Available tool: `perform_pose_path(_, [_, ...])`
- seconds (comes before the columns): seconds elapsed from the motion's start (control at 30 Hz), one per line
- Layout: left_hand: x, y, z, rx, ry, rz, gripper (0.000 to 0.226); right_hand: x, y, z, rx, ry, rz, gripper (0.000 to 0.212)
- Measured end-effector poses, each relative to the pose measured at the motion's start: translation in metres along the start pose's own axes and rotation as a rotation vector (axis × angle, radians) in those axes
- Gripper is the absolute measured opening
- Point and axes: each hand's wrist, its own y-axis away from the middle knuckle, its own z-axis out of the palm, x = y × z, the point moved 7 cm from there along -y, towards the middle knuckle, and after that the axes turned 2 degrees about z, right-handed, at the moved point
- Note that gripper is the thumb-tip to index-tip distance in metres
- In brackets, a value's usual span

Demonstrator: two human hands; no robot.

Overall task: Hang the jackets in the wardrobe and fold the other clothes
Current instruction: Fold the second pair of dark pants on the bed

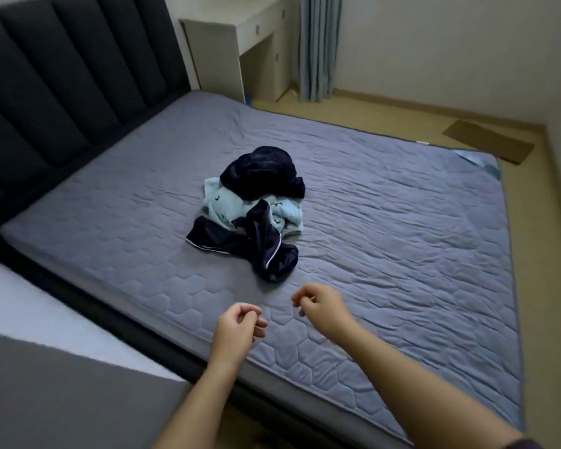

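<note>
Just beyond left hand (237, 325), right hand (321, 306), both loosely curled, empty: clothes pile (253, 215).

We held our left hand (237, 325) and right hand (321, 307), fingers loosely curled and holding nothing, over the mattress (418, 238), the heap of clothes (256, 209) lying at twelve o'clock from them.

White desk (240, 34) beside grey curtain (319, 47)

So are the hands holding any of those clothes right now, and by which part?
Nothing is held. The left hand and right hand hang loosely curled above the mattress, short of the clothes pile.
</note>
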Motion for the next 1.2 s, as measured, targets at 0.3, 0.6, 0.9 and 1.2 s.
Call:
perform_pose_path(0.3, [-0.116,-0.293,0.049,0.053,-0.166,-0.148,0.017,0.124,-0.237,0.093,-0.015,0.115,0.185,0.024])
perform_pose_path(0.6, [-0.189,-0.438,0.084,0.066,-0.316,0.057,0.058,0.211,-0.352,0.193,-0.184,0.631,0.066,0.069])
perform_pose_path(0.9, [-0.259,-0.464,0.079,0.168,-0.494,0.056,0.043,0.241,-0.381,0.223,0.150,0.914,-0.038,0.038])
perform_pose_path(1.2, [-0.286,-0.322,0.086,-0.450,-1.307,0.127,0.030,0.230,-0.265,0.227,-0.230,0.878,0.034,0.025])
